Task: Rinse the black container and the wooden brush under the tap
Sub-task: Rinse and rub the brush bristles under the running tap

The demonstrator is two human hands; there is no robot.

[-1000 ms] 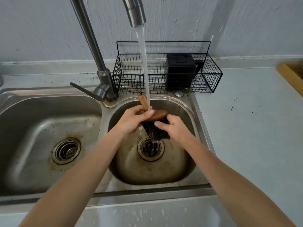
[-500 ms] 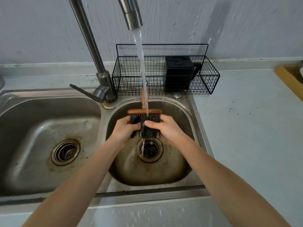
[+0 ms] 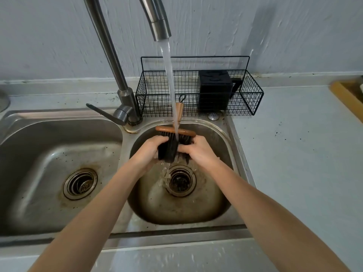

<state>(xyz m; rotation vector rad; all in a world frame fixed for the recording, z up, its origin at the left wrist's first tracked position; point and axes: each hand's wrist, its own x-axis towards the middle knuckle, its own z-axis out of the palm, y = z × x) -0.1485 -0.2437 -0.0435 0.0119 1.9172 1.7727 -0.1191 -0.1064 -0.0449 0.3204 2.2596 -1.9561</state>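
— Starting nearest the camera, what do you see?
— Two bare forearms reach forward over the front rim of a steel double sink [image 3: 64, 122]. Both meet above the right basin [image 3: 214, 209], over its drain [image 3: 180, 180].

— And the hands?
— The left hand [image 3: 149, 149] and the right hand [image 3: 198, 151] are both closed on the black bristles of the wooden brush [image 3: 175, 131], one on each side, fingers curled into the bristle bunch. The brush is held bristles toward the camera, its wooden bar lying crosswise just beyond the knuckles and its short handle pointing away, with a dark loop at the end.

— Is water on it?
— Yes. A stream of water [image 3: 170, 85] falls from the tap [image 3: 157, 18] and lands on the bar and bristles between the hands; water splashes around the drain below.

— Farther back?
— A wire basket [image 3: 157, 95] sits on the counter behind the right basin, against the wall. The black container [image 3: 215, 91] stands inside it, toward its right end, well apart from the hands. The left basin holds nothing but its own drain. At the far right edge, a wooden object [image 3: 347, 97] lies on the counter, cut off.
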